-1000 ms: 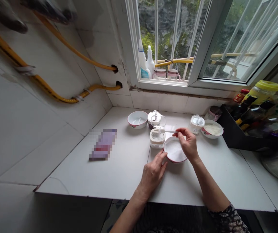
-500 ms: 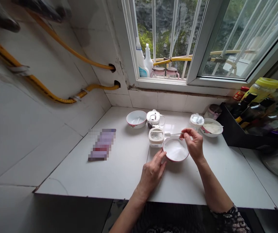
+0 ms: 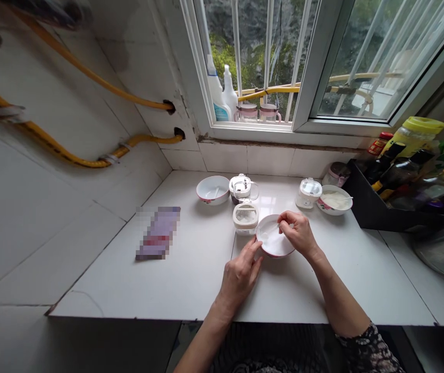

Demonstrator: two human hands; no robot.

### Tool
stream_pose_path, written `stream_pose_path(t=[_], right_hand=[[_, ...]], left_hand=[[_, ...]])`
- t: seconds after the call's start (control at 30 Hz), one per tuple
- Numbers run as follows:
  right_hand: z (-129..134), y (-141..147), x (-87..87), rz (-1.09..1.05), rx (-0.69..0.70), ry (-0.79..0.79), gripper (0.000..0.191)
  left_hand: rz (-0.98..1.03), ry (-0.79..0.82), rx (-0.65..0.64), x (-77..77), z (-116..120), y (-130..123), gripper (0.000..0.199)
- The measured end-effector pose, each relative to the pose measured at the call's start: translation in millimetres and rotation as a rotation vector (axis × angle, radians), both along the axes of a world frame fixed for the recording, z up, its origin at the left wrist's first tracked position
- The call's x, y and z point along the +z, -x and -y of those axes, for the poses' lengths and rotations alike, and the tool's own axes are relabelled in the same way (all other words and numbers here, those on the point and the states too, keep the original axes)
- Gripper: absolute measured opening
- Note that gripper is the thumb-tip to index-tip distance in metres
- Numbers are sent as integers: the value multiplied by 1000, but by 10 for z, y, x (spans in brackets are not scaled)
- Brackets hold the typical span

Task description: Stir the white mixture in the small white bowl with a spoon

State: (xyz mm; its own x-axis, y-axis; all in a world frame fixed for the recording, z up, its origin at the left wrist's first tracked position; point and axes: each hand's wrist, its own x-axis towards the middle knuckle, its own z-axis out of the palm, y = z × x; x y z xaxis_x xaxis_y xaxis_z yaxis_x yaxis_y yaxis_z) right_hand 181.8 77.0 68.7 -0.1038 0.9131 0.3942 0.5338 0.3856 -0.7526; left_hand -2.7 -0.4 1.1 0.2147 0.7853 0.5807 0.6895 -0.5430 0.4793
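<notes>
At the lidded jar's [image 3: 246, 227] four o'clock, the white bowl [image 3: 277, 255] was touched by the half-spread left hand [image 3: 238, 274]; a spoon [image 3: 272, 226] was pinched in the right hand [image 3: 298, 232]. Powder [image 3: 275, 243] could be spilled by jerky scooping.

The desk [image 3: 191, 280] has a smooth, glossy tile surface. The near bowl [image 3: 272, 254] looks glazed; the jar [image 3: 245, 230] beside it is transparent, its lid [image 3: 246, 212] smooth plastic. Right, a matt plastic bin [image 3: 385, 215]; far, rough stone [image 3: 253, 26].
</notes>
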Motion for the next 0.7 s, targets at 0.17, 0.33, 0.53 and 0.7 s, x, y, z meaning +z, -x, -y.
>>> stream_pose_path(t=[0.17,0.33,0.53,0.7], right_hand=[[-11,-59,57,-178,-29,155,14],[-42,-92,56,-324,-52,233,13],[-60,-113,58,-427,-55,275,12],[-100,-135,63,-517,-57,304,11]], left_hand=[[10,2,2,7,1,-6,45],[15,-15,-13,21,-3,-9,45],[8,-29,-5,9,-9,-7,43],[17,-7,-6,2,-5,-8,41]])
